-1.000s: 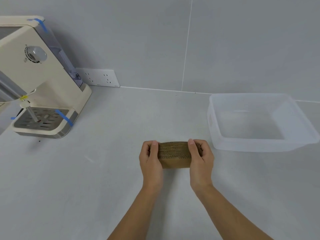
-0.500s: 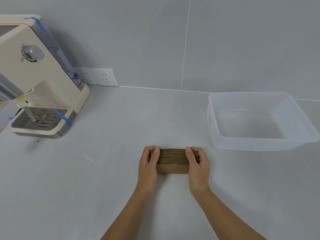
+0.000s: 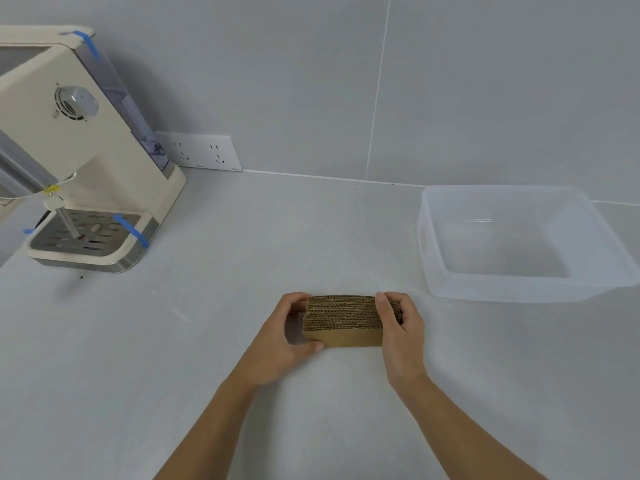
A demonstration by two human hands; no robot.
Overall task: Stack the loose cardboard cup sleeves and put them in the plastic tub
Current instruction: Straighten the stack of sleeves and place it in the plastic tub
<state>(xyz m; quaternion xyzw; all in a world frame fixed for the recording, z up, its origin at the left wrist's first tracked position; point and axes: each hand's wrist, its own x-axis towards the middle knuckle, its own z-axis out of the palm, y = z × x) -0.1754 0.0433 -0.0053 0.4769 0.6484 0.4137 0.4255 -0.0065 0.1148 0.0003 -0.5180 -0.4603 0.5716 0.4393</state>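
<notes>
A stack of brown corrugated cardboard cup sleeves [image 3: 343,320] stands on edge on the grey counter, in the middle of the view. My left hand [image 3: 289,336] clasps its left end, thumb along the front face. My right hand [image 3: 401,323] grips its right end, fingers wrapped behind. The clear plastic tub [image 3: 519,289] sits to the right and a little farther back, with nothing inside it. A gap of bare counter separates the tub from the stack.
A cream coffee machine [image 3: 79,161] with blue tape strips stands at the far left. A white wall socket [image 3: 201,150] is low on the tiled wall behind. The grey counter [image 3: 173,341] spreads around my hands.
The stack came down from a slightly raised hold onto the counter. Both hands stayed on its ends, and my left thumb shifted onto the front face.
</notes>
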